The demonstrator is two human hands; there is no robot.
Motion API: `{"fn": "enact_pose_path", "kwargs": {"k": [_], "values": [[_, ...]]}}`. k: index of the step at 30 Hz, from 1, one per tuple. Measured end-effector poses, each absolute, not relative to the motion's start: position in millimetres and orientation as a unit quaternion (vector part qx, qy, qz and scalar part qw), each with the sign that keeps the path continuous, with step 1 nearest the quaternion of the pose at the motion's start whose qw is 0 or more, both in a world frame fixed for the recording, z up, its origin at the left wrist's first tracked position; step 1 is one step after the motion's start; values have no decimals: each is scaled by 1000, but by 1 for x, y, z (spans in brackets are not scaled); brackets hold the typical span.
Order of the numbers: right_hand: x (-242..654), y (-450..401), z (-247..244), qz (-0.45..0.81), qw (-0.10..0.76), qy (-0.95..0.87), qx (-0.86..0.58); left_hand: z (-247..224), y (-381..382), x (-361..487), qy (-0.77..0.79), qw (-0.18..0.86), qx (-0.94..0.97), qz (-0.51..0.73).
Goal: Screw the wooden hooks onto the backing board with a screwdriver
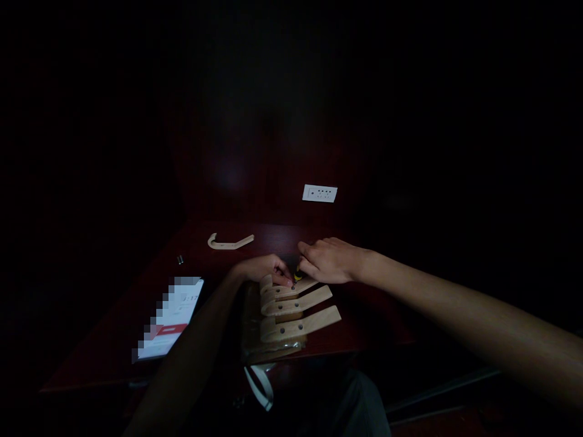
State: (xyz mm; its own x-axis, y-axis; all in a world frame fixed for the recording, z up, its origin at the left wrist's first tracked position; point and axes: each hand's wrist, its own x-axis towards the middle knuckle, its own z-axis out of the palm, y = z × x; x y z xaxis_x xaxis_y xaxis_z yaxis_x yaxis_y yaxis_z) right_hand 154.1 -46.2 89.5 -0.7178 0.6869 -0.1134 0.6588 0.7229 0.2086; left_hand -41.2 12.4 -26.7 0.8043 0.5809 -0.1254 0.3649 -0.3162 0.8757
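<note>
Gripping the yellow-and-black tool [298, 275] in the right hand [334, 261], with the left hand [264, 266] bunched, hold unclear, at a dark fastener [293, 287] in the farthest mounted wooden hook [286, 291] above the bench [109, 340], probably risking, if tilted, a slip into fingertips.

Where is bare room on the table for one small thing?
The dark red table looks bare right of the loose wooden hook, beyond both hands, and left of the lit screen. It is crowded where left hand and right hand meet, at the wooden hook row.
</note>
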Motion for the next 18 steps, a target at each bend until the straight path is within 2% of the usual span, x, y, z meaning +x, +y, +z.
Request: {"fn": "enact_pose_path", "kwargs": {"k": [4,10,14,18], "values": [[155,-48,90,20,78,945,317,-28,13,-42,298,490,813,101],[150,-46,85,130,82,910,385,-29,14,-42,296,477,822,94],[151,-46,90,51,115,918,375,-30,15,-41,303,471,821,110],[153,-48,90,-8,92,943,318,-30,14,-41,316,475,814,107]]}}
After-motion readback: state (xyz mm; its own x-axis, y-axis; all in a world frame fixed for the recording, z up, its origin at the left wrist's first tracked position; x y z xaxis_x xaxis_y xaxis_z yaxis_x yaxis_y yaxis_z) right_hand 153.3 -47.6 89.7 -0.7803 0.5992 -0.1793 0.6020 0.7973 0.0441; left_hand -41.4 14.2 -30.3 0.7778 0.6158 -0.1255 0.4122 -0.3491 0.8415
